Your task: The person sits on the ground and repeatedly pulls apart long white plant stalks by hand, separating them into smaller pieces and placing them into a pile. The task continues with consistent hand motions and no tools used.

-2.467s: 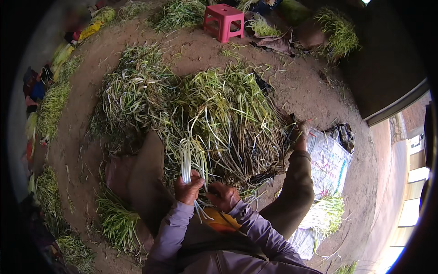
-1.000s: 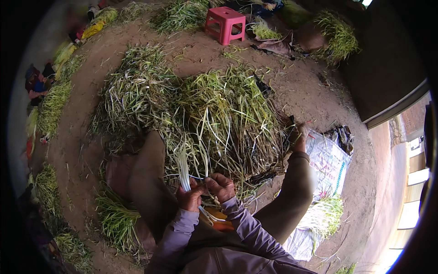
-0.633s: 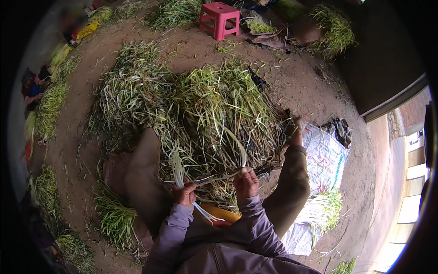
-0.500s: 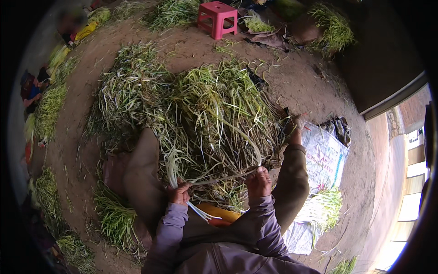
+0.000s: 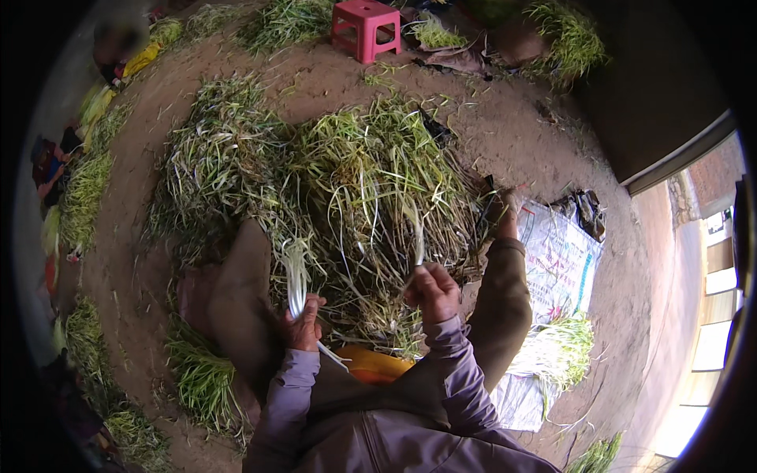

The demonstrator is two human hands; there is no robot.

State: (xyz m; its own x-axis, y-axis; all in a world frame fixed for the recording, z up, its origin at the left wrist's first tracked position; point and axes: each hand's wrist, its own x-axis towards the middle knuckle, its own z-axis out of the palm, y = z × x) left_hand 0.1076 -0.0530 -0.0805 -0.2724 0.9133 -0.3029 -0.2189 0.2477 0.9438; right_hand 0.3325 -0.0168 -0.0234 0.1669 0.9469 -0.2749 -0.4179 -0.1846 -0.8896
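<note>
My left hand is closed around a small bunch of pale leafy stalks, like green garlic or scallions. The white stem ends stick out below the fist, toward my lap. To its right, my right hand pinches a pale stalk or leaf strip, which reaches away over the heap. Both hands hover at the near side of a large tangled heap of the same green stalks between my legs. Something yellow-orange shows below the hands.
Another heap lies at the left. A loose green bunch is beside my left leg. White-stemmed stalks rest on a printed white sack at the right. A pink stool stands at the back; a person is far left.
A strip that stretched between my two hands no longer spans them. My right hand has moved left and slightly away, with the pale strip now reaching over the heap.
</note>
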